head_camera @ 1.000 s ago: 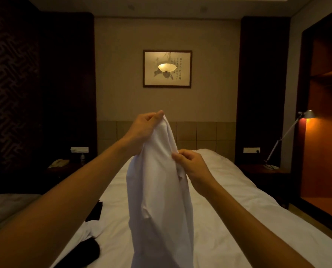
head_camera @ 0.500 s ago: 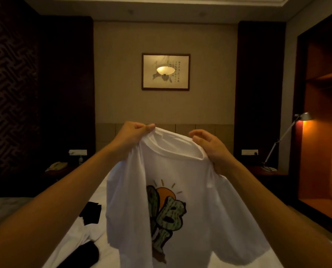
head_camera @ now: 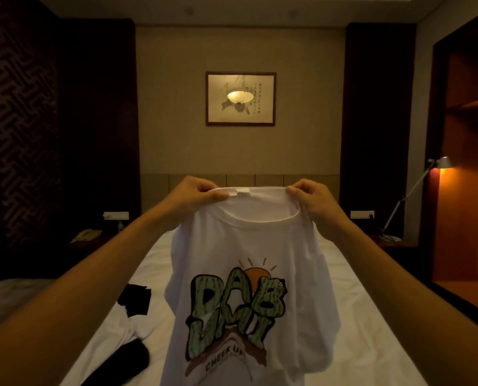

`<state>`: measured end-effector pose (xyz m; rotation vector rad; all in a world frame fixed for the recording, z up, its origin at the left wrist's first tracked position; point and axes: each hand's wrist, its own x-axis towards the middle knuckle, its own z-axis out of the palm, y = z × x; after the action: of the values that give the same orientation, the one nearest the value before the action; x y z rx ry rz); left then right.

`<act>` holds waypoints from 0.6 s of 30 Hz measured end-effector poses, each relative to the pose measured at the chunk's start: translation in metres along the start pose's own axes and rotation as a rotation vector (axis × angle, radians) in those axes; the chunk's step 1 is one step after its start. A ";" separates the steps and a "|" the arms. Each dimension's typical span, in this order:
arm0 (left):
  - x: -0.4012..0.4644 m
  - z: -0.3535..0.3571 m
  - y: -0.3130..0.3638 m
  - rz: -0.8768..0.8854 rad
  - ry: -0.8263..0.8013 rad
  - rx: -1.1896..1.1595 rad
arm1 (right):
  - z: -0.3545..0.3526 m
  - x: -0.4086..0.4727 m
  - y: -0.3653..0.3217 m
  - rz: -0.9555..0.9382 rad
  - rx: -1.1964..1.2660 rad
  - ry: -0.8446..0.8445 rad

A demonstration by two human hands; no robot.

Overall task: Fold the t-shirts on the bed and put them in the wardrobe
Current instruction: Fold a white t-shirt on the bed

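The bed (head_camera: 352, 324) is still strewn with unfolded garments (head_camera: 137, 316) (dark and white), and nothing is seen folded. One white t-shirt (head_camera: 249, 288) is held up above it, pinched at the collar by the left hand (head_camera: 193, 195) and right hand (head_camera: 313, 200); the wardrobe (head_camera: 466, 190) is not yet reached.

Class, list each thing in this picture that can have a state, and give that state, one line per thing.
White t-shirt: unfolded, held up by the collar, print facing the camera.
Left hand: pinches the collar.
Right hand: pinches the collar.
Dark clothes: lying unfolded on the bed.
Desk lamp: lit.
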<state>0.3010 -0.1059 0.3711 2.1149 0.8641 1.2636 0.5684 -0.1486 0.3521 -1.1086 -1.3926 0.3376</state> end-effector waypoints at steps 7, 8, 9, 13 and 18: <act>-0.010 -0.012 -0.027 -0.091 -0.092 0.067 | -0.003 0.004 0.008 -0.060 -0.078 0.097; -0.012 -0.012 -0.033 -0.100 -0.082 0.094 | -0.003 0.004 0.009 -0.078 -0.097 0.082; -0.013 -0.011 -0.040 -0.116 -0.058 0.097 | -0.003 0.004 0.011 -0.083 -0.119 0.065; -0.026 0.004 -0.063 -0.173 0.095 -0.148 | 0.000 0.002 0.020 0.003 -0.127 -0.046; -0.032 0.017 -0.079 -0.202 0.222 -0.257 | -0.006 -0.003 0.034 0.121 -0.134 -0.308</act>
<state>0.2844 -0.0797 0.2906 1.6677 0.9269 1.4339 0.5870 -0.1371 0.3255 -1.2944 -1.6407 0.5263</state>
